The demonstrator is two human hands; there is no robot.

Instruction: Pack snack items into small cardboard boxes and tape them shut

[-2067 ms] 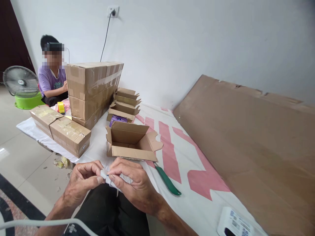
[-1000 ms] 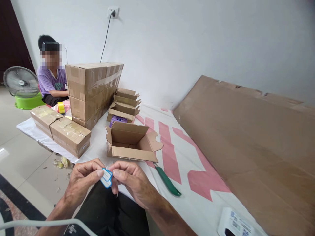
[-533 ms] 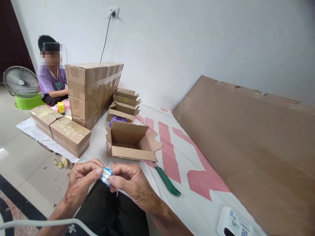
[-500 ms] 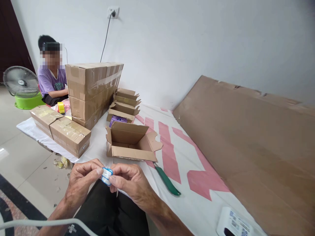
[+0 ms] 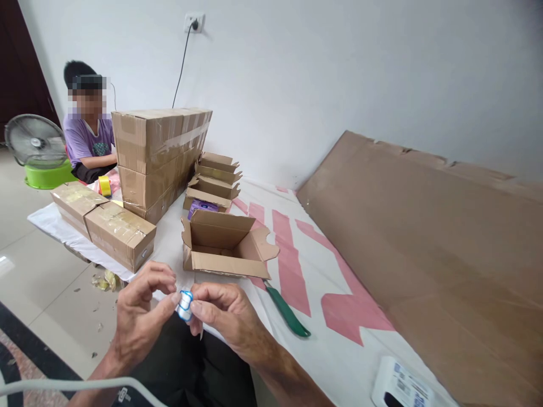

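Pinched between thumb and fingers of my right hand (image 5: 227,316) is a small white piece with blue edging (image 5: 185,306); its exact kind is too small to make out. A thin pale strip hangs below those fingers. My left hand (image 5: 146,305) is beside it, fingers spread from the thumb, whose tip is at the piece's left edge. Both hands are above my dark-clothed lap. Just beyond them sits an open cardboard box (image 5: 231,264) with its flaps up. A green-handled knife (image 5: 288,311) lies right of my right hand, its blade end by the box.
Taped cartons (image 5: 159,144) are stacked at left behind a long carton (image 5: 121,226). More open boxes (image 5: 212,189) and a purple packet (image 5: 202,206) stand farther back. A cardboard sheet (image 5: 416,243) leans right. A white device (image 5: 403,384) lies near. Another person (image 5: 89,138) sits by a fan (image 5: 36,141).
My left fingers have opened and lifted away from the small white piece, which has turned more upright in my right hand. The boxes and knife are unmoved.
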